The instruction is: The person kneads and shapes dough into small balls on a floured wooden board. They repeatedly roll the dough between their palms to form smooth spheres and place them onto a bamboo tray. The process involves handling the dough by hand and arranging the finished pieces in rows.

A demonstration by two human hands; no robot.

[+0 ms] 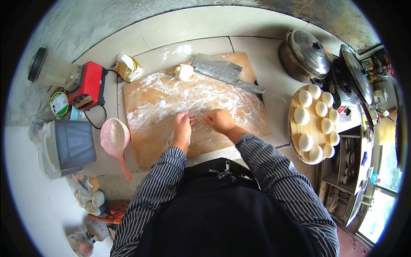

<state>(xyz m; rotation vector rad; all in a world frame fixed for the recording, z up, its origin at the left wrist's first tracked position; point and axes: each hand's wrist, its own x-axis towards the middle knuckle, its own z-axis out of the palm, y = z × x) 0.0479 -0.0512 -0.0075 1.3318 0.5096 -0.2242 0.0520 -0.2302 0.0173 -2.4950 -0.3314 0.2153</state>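
My left hand (183, 124) is over the near half of a floured wooden board (151, 119), its fingers half curled and floury. Nothing shows in it. Beside it, my right hand (221, 120) is curled with the knuckles up. Its fingertips are blurred and point towards the left hand, and the inside of its grip is hidden. A small gap parts the two hands. Towards the board's far edge sits a rough lump of dough (184, 72). Right of that lies a broad metal cleaver (218, 67), its handle reaching past the board's right edge.
On the right, a round tray (298, 131) bears several dough balls (301, 116). A lidded pot (293, 59) stands behind it. To the left are a pink ladle (106, 133) holding flour, a grey plastic container (75, 144), a red blender (91, 84) and a yellow bag (128, 69).
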